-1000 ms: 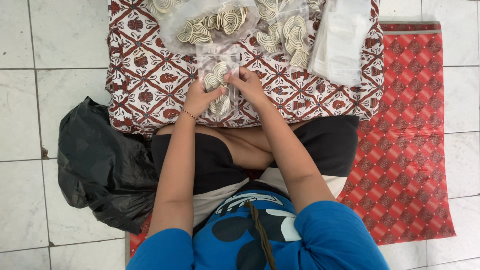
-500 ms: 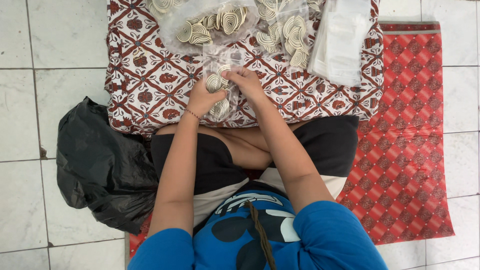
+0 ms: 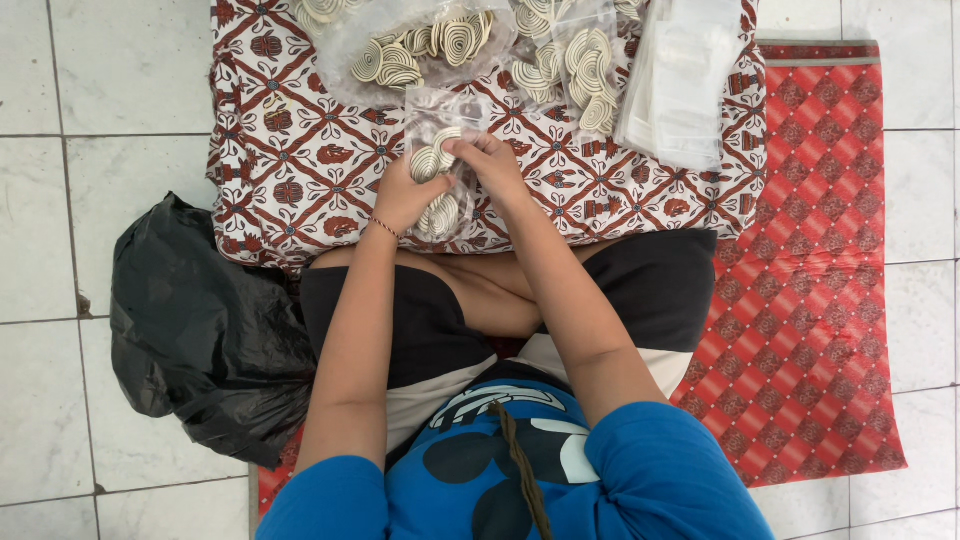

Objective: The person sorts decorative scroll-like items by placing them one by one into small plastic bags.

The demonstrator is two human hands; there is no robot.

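Both hands meet on one small clear bag (image 3: 440,170) of spiral crackers over the patterned cloth (image 3: 300,150): your left hand (image 3: 405,195) grips its side, your right hand (image 3: 490,160) pinches one cracker (image 3: 445,140) at its mouth. Beyond lie more filled bags (image 3: 430,40).

you hold a small clear bag (image 3: 437,170) of cream spiral pieces. beyond it lie larger clear bags (image 3: 440,40) of the same pieces; a stack of empty clear bags (image 3: 685,80) sits right; a black bag (image 3: 200,330) sits left.
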